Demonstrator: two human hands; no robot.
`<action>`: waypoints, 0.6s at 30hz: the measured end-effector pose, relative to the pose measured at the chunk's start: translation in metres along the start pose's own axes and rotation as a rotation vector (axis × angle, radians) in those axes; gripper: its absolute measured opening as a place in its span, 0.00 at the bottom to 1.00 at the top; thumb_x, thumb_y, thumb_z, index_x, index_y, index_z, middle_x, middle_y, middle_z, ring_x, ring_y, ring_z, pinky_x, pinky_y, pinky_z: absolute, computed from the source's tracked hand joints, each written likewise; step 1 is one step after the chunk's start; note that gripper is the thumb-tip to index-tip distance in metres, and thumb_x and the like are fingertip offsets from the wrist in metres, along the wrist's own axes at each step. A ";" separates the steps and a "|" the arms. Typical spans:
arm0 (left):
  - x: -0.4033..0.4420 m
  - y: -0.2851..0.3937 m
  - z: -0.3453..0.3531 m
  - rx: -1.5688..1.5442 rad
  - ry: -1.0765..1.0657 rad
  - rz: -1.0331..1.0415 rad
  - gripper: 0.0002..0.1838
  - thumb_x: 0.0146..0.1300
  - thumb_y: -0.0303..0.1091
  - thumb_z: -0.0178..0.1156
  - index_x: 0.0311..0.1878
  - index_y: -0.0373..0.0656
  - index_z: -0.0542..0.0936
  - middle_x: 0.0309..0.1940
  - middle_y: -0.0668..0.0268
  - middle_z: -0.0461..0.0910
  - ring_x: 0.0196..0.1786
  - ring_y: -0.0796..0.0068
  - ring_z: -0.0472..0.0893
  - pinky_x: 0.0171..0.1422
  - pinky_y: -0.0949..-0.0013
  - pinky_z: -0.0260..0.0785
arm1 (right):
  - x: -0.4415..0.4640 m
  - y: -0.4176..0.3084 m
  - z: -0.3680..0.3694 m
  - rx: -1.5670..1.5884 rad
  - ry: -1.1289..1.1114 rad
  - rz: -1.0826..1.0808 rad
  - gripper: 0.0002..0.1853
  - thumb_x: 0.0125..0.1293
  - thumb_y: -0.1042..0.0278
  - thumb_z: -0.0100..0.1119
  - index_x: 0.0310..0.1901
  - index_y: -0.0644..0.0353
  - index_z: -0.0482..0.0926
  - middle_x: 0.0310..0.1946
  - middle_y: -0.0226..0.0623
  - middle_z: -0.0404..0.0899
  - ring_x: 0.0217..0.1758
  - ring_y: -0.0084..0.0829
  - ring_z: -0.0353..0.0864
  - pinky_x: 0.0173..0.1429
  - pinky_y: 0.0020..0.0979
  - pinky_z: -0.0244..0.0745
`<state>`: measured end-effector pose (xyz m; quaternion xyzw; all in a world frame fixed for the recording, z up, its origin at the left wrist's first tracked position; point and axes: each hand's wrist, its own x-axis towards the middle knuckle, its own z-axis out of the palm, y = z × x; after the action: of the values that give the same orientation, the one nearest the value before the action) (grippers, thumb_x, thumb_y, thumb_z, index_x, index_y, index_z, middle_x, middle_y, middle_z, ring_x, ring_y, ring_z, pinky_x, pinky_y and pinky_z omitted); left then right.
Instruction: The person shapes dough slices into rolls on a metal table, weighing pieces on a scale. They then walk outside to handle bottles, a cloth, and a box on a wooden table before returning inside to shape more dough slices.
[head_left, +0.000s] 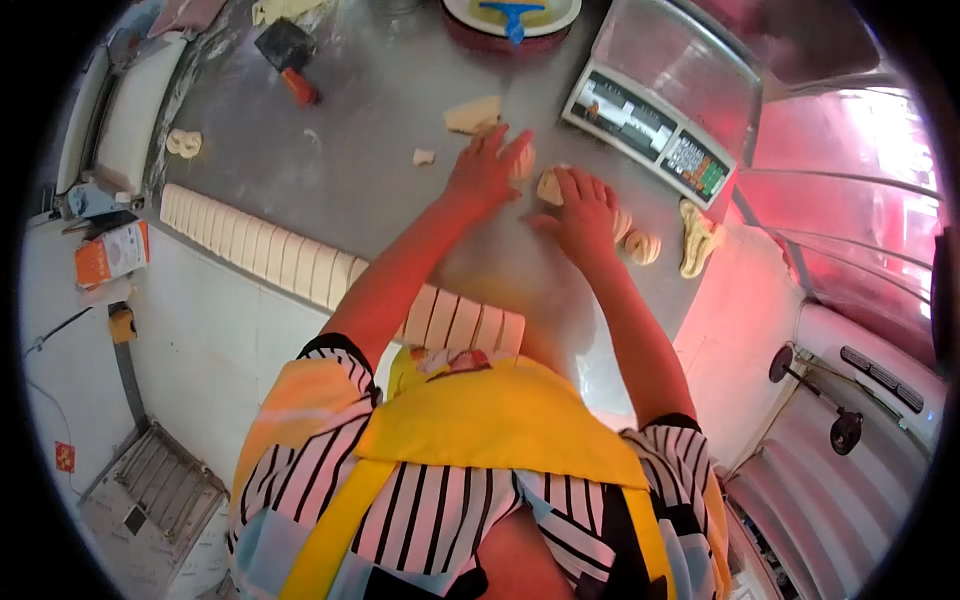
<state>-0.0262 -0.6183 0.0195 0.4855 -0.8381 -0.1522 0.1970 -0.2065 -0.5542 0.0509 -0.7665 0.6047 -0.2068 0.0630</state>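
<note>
My left hand [486, 172] is over the metal table, its fingers spread, beside a pale dough piece [524, 162] at its right. A flat strip of dough [473, 115] lies just beyond its fingertips, and a small dough scrap [424, 157] is to its left. My right hand [584, 212] rests over dough, fingers bent over a rounded piece [549, 186]; its palm side is hidden. Two more coiled pieces lie to its right, the outer one [642, 247] fully visible. A long row of cut dough strips [265, 245] runs along the table's near edge, partly behind my left forearm.
A digital scale [650, 125] stands at the back right, with a twisted dough piece [697, 238] below it. A scraper with a red handle [299, 86] lies at the back left. A bowl [512, 20] holding a blue tool is at the far edge.
</note>
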 end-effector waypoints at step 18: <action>-0.177 0.062 -0.009 -1.705 -0.603 -0.692 0.16 0.66 0.39 0.55 0.51 0.38 0.75 0.41 0.65 0.78 0.45 0.78 0.76 0.53 0.71 0.68 | -0.124 -0.049 -0.067 1.125 -0.454 0.605 0.17 0.50 0.76 0.65 0.43 0.61 0.73 0.38 0.30 0.73 0.45 0.25 0.73 0.49 0.28 0.71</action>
<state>0.0112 -0.4344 0.0228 0.3401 -0.2721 -0.8767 0.2040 -0.2116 -0.4128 0.0982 -0.4386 0.5648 -0.2971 0.6328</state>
